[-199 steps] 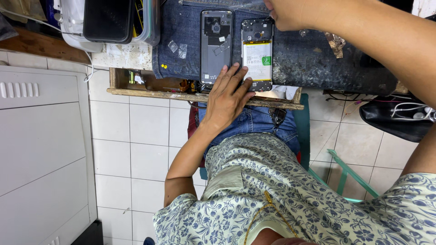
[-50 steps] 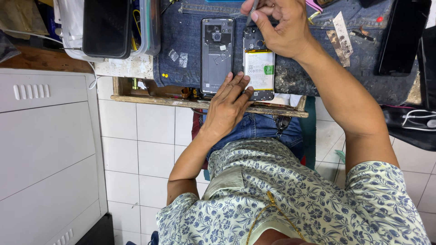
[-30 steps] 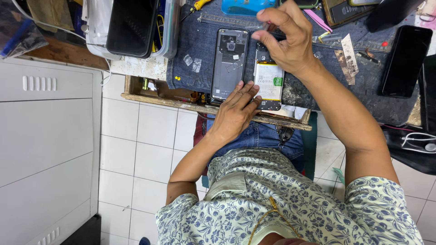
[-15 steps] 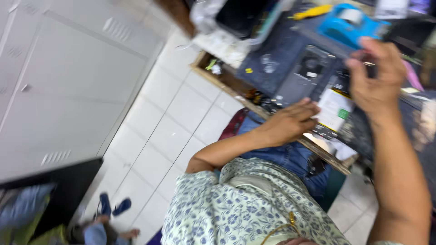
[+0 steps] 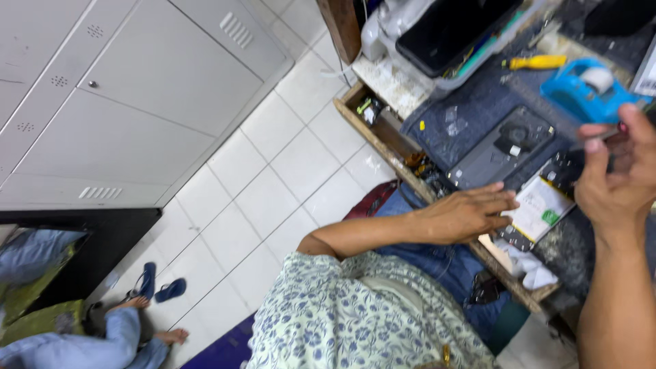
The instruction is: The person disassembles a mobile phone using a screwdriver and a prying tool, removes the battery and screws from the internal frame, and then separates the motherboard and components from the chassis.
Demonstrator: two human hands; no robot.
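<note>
An opened phone [image 5: 543,205] with a white battery lies on the dark blue work mat [image 5: 478,113]. My left hand [image 5: 468,213] lies across its near edge, fingers flat and together, holding it down. My right hand [image 5: 615,181] hovers just right of the phone, pinching a thin metal tool [image 5: 593,141] whose tip points over the phone's upper end. The phone's grey back cover [image 5: 502,145] lies on the mat beside it.
A blue tape dispenser [image 5: 588,89], a yellow-handled tool [image 5: 540,61] and a tray with a black device [image 5: 451,27] sit further back. The wooden bench edge [image 5: 383,137] holds small parts. White cabinets [image 5: 137,89] stand left; another person's legs [image 5: 102,338] and blue sandals [image 5: 157,287] are on the tiled floor.
The view has swung left and tilted, bringing the cabinets, floor and a seated person into sight. My left hand stays on the phone; my right hand stays above it with the tool.
</note>
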